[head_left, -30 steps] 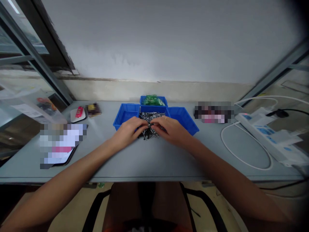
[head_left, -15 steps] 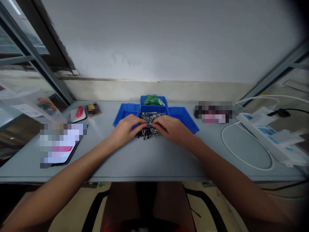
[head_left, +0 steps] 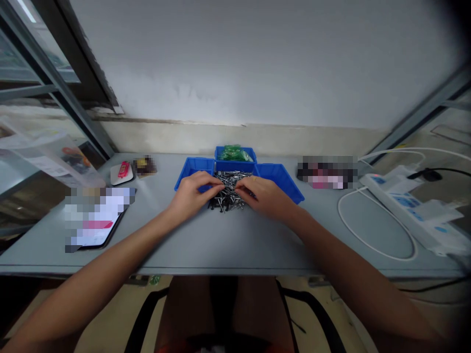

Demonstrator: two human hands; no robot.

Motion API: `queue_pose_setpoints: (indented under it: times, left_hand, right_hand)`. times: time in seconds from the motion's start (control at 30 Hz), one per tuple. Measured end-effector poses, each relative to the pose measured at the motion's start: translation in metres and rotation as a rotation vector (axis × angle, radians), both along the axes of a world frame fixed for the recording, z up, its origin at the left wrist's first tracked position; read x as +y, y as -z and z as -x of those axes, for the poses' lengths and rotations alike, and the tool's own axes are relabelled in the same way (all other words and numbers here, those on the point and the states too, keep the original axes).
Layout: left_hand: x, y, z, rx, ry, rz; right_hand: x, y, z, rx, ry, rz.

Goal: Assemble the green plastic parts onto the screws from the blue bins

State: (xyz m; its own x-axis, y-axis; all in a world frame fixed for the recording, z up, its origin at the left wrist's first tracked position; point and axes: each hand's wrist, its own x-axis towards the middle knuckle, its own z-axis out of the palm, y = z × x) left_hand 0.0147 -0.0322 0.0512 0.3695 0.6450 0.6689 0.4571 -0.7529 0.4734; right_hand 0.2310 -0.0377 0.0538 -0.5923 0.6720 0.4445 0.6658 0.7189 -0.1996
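A heap of thin metal screws or nails (head_left: 230, 198), silvery and dark, lies on the desk between the blue bins. Over its left side is my left hand (head_left: 196, 192), thumb and forefinger pinched together. My right hand (head_left: 263, 195) is over the right side, its fingers also closed in a pinch. A narrow gap separates the two sets of fingertips. Whatever either pinch holds is too small to make out. Behind the heap, one blue bin (head_left: 235, 163) contains green plastic packets (head_left: 234, 153). Other blue bins flank it, at left (head_left: 187, 169) and at right (head_left: 281, 181).
On the left of the grey desk (head_left: 228, 250) lie a phone (head_left: 105, 223) and a white object with a pink item (head_left: 124, 170) on it. A power strip (head_left: 408, 208) with looping white cable occupies the right side. A wall closes off the back.
My fingertips have drawn slightly apart; they were almost meeting over the heap, with a thin light piece between them. The whole view has shifted a little.
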Motion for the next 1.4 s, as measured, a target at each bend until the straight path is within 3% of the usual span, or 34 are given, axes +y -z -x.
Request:
queue_pose_setpoints:
  times: [0.13, 0.23, 0.43, 0.67, 0.93, 1.07, 1.2, 1.3, 1.4]
  left_hand:
    - [-0.006, 0.003, -0.006, -0.064, 0.107, 0.096]
    - [-0.008, 0.008, -0.008, -0.051, 0.132, 0.074]
    - [-0.006, 0.009, -0.004, 0.057, 0.062, 0.077]
    - [0.000, 0.011, 0.003, 0.303, 0.075, -0.145]
    - [-0.003, 0.002, 0.004, 0.235, 0.028, -0.132]
    - [-0.012, -0.004, 0.005, 0.191, 0.140, -0.209]
    - [-0.013, -0.005, 0.007, 0.270, 0.273, -0.344]
    - [-0.012, -0.007, 0.008, 0.316, 0.233, -0.350]
    - [-0.026, -0.004, 0.006, 0.405, 0.171, -0.223]
  right_hand:
    - [-0.004, 0.002, 0.007, -0.011, -0.033, 0.054]
    - [-0.004, 0.005, 0.010, 0.038, -0.072, 0.107]
    - [-0.003, 0.001, 0.007, 0.055, -0.055, 0.080]
    - [-0.009, -0.007, 0.006, 0.015, -0.047, 0.015]
    - [-0.008, -0.010, -0.002, 0.010, -0.011, -0.052]
    - [-0.016, -0.017, -0.004, 0.026, -0.060, -0.099]
    - [-0.021, -0.018, -0.004, -0.017, -0.156, -0.134]
    - [-0.027, -0.014, -0.003, -0.048, -0.084, -0.097]
    - [-0.047, 0.000, 0.002, -0.031, 0.107, 0.070]
